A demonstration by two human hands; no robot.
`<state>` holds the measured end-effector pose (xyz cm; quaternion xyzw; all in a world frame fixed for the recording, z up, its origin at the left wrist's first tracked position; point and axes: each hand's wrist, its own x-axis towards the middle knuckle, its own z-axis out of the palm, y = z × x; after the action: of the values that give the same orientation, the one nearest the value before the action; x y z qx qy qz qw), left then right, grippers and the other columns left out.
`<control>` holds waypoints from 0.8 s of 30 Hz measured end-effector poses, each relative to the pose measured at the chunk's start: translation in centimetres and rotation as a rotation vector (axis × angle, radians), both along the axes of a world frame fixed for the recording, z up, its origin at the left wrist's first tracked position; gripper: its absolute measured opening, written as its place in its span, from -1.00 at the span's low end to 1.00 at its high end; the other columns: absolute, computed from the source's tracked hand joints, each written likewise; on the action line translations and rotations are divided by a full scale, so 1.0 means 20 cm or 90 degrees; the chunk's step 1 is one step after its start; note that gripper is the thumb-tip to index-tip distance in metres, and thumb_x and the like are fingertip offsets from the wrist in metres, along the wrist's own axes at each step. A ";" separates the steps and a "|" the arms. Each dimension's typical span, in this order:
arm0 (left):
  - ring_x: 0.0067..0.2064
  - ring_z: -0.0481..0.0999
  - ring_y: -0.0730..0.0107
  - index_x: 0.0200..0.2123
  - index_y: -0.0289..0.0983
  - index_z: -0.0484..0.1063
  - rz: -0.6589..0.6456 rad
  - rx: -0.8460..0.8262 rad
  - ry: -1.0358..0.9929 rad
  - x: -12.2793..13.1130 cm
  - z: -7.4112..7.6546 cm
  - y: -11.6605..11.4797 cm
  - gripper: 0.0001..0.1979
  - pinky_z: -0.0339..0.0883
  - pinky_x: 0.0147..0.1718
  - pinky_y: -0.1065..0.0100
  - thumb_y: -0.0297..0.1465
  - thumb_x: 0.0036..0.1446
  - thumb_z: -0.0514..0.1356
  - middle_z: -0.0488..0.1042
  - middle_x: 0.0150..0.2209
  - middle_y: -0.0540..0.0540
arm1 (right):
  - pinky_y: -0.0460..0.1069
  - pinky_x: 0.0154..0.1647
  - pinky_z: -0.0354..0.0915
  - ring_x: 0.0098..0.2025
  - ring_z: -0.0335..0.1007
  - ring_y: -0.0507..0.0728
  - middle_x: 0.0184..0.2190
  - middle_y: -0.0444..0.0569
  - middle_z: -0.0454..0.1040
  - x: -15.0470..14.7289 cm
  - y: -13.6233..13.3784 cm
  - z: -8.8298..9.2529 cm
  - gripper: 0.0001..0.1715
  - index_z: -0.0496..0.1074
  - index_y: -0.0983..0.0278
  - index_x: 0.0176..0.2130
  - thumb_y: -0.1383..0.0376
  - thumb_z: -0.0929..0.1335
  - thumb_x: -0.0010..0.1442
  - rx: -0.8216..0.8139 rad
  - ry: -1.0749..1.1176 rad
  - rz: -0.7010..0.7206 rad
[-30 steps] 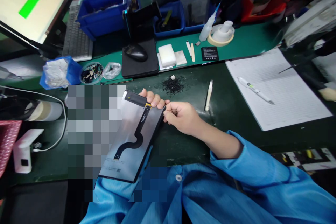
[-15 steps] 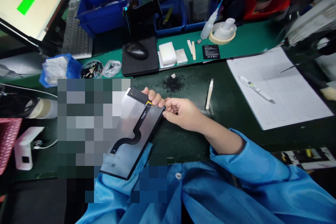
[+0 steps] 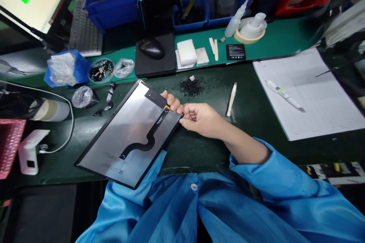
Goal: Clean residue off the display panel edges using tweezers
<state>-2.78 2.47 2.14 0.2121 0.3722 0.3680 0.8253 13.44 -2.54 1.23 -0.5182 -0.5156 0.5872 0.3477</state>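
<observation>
A tablet-sized display panel point(image 3: 119, 129) is tilted in front of me, its silvery back facing up, with a black S-shaped flex cable point(image 3: 148, 142) across it. My left hand point(image 3: 173, 102) grips the panel from beneath; only the fingers show, curled over the upper right edge. At that panel's right corner, my right hand point(image 3: 201, 119) is closed in a pinch, its fingertips right beside the left ones. Whatever lies between the right fingertips is too small to make out. Just beyond the hands, a heap of black shreds point(image 3: 191, 88) lies on the dark bench.
A wooden-looking stick tool point(image 3: 231, 99) lies right of the shreds. Lined paper point(image 3: 310, 95) with a pen point(image 3: 285, 95) covers the right side. Along the raised green shelf are a mouse point(image 3: 151, 48), white pads point(image 3: 186, 52), a battery point(image 3: 236, 52), a bottle point(image 3: 235, 22) and blue bins point(image 3: 114, 0).
The view has shifted slightly, so bench items appear a little farther right and higher. Both hands keep much the same hold at the panel's corner. The panel's left side, earlier masked, now shows.
</observation>
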 end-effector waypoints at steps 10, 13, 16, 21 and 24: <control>-0.19 0.50 0.47 -0.26 -0.43 0.40 -0.111 0.008 0.021 -0.03 -0.07 0.08 -0.61 0.47 -0.07 0.27 -0.20 0.41 0.01 0.41 -0.34 -0.08 | -0.05 -0.50 0.09 -0.56 0.14 -0.02 -0.64 -0.22 0.26 0.00 0.00 -0.01 -0.79 0.19 0.21 -0.56 0.24 0.35 -0.09 -0.013 -0.034 -0.014; -0.15 0.51 0.44 -0.23 -0.43 0.41 -0.112 0.014 0.019 -0.03 -0.08 0.10 -0.61 0.47 -0.02 0.23 -0.21 0.42 0.00 0.42 -0.32 -0.08 | -0.05 -0.47 0.13 -0.53 0.16 -0.02 -0.60 -0.21 0.29 0.00 0.00 -0.01 -0.78 0.21 0.22 -0.53 0.24 0.37 -0.06 -0.010 -0.014 0.004; -0.21 0.50 0.48 -0.26 -0.43 0.38 -0.103 0.024 0.010 -0.01 -0.07 0.09 -0.59 0.47 -0.03 0.24 -0.20 0.43 -0.04 0.37 -0.39 -0.04 | -0.06 -0.48 0.11 -0.53 0.13 -0.02 -0.61 -0.21 0.28 0.00 0.00 -0.01 -0.77 0.22 0.22 -0.53 0.23 0.38 -0.05 -0.002 -0.024 -0.003; -0.34 0.40 0.57 -0.34 -0.42 0.31 -0.069 0.042 -0.017 0.02 -0.02 0.01 -0.58 0.44 -0.17 0.34 -0.19 0.42 -0.02 0.26 -0.48 0.02 | -0.07 -0.52 0.07 -0.56 0.12 -0.03 -0.64 -0.22 0.24 -0.01 0.00 -0.02 -0.73 0.16 0.21 -0.57 0.25 0.38 -0.09 -0.002 -0.040 -0.024; -0.38 0.36 0.57 -0.38 -0.40 0.30 -0.042 0.045 -0.028 0.03 0.01 -0.02 -0.61 0.39 -0.25 0.41 -0.21 0.41 0.02 0.23 -0.50 0.03 | -0.06 -0.51 0.09 -0.57 0.14 -0.03 -0.64 -0.23 0.24 -0.01 0.00 -0.01 -0.73 0.17 0.21 -0.56 0.25 0.39 -0.08 -0.014 -0.013 -0.020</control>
<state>-2.13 2.12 2.34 0.2452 0.3336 0.3582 0.8368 13.30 -2.57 0.95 -0.5358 -0.5045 0.5819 0.3460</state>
